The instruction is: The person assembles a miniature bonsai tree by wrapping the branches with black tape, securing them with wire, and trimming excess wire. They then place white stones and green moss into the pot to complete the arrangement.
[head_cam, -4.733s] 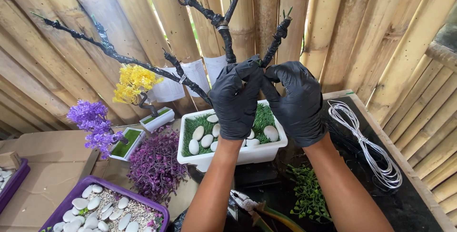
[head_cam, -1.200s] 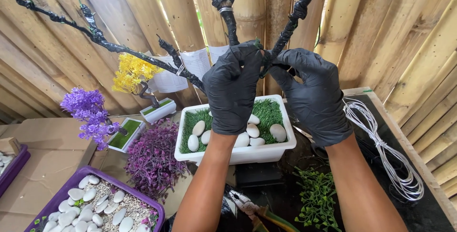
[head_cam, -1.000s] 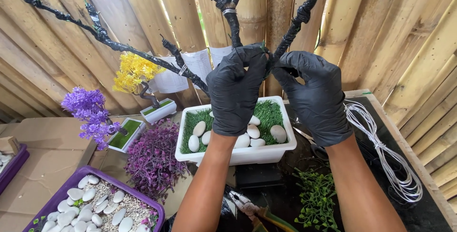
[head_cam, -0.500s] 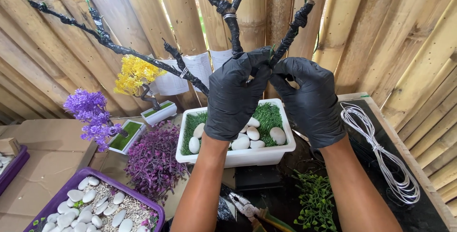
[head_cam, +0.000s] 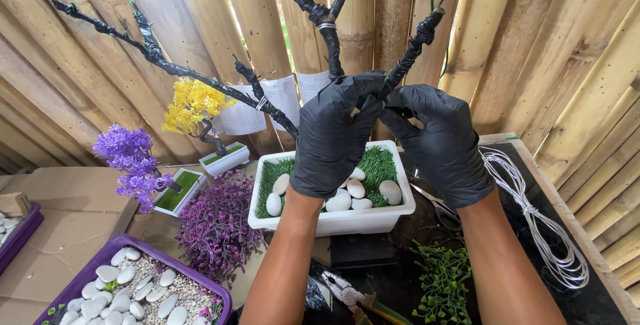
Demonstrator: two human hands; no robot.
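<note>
Item: bare artificial tree, black-wrapped branch (head_cam: 413,48) rising up and right out of the grip; left hand (head_cam: 333,135) and right hand (head_cam: 443,142), both in black gloves, are closed together around the branch's lower end, seemingly to steady its angle. Directly below the grip, the white rectangular planter (head_cam: 333,222) with green turf and white pebbles (head_cam: 347,195) anchors the trunk. Right of the grip lies a white wire coil (head_cam: 540,222); below it pliers (head_cam: 347,293), within reach; far left, purple pebble tray (head_cam: 87,262).

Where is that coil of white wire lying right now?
The coil of white wire lies on the dark tabletop at the right, just beyond the right hand, near the bamboo wall.
</note>
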